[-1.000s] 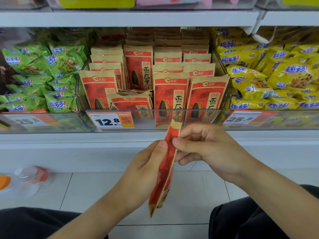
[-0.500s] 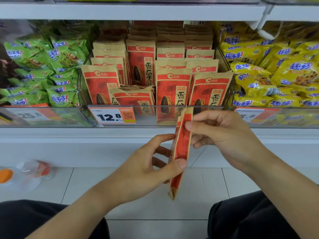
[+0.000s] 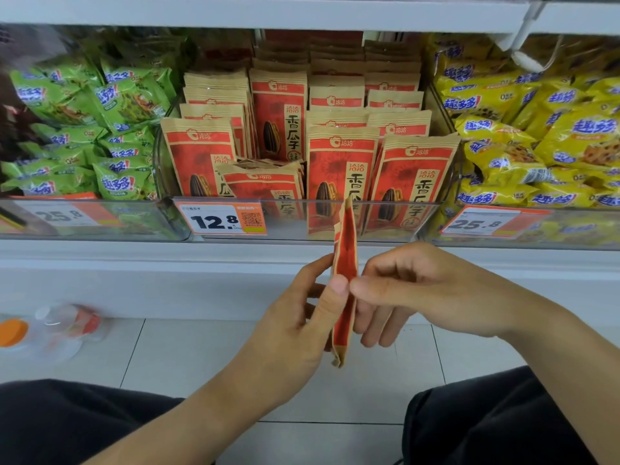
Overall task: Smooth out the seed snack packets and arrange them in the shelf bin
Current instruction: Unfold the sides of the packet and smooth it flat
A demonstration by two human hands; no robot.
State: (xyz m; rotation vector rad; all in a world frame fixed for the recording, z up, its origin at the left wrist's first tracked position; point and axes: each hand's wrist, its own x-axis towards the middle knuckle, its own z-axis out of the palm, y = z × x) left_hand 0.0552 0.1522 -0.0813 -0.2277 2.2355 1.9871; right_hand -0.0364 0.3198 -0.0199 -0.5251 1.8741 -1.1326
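- White floor tiles (image 3: 188, 357) right under me, dark trousers (image 3: 496, 427) at the bottom edges.
- My left hand (image 3: 295, 327) and right hand (image 3: 419, 297) both pinch one red seed packet (image 3: 345, 263), held edge-on and upright in front of the shelf ledge; thumbs meet on its near edge, so each grip is clamped on the packet.
- Behind it, the clear shelf bin (image 3: 335, 219) holds rows of matching packets, one slumped low in the front row.
- Price tag (image 3: 223, 220) reads 12.8.
- Green bags (image 3: 100, 129) left, yellow bags (image 3: 536, 135) right.
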